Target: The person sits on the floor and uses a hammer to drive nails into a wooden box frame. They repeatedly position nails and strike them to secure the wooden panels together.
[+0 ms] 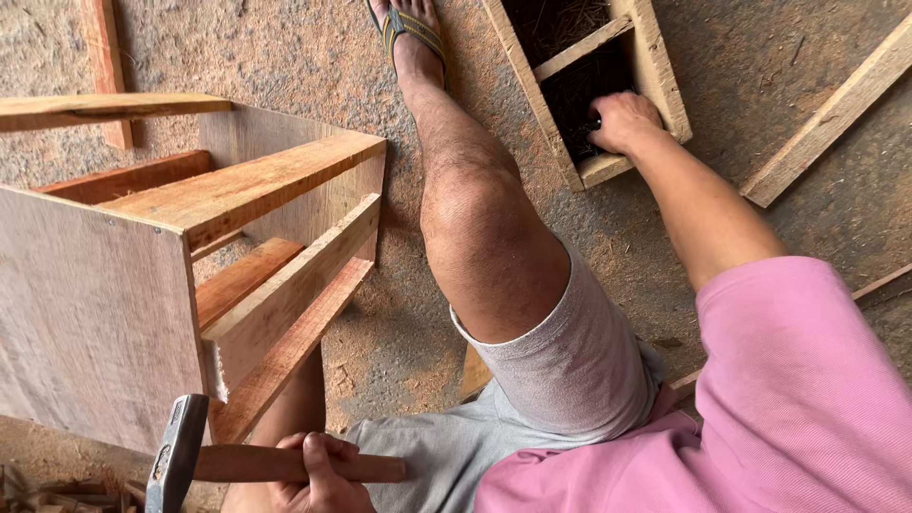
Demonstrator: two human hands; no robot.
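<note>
My left hand (pixel 318 475) grips the wooden handle of a hammer (pixel 180 451) at the bottom left. Its steel head points toward a wooden frame (pixel 247 185) made of slats and a plywood panel (pixel 85 313), and sits just below the frame's near corner. My right hand (pixel 622 119) reaches into the near compartment of a small divided wooden box (pixel 660 71). The box holds dark nails (pixel 579 90). My fingertips are curled down among them and hidden, so what they hold does not show.
I sit on a sawdust-covered floor (pixel 380 332) with one bare leg (pixel 475 209) stretched between the frame and the box, a sandal (pixel 410 27) on its foot. A loose plank (pixel 826 119) lies at the right. Wood scraps (pixel 57 494) lie at the bottom left.
</note>
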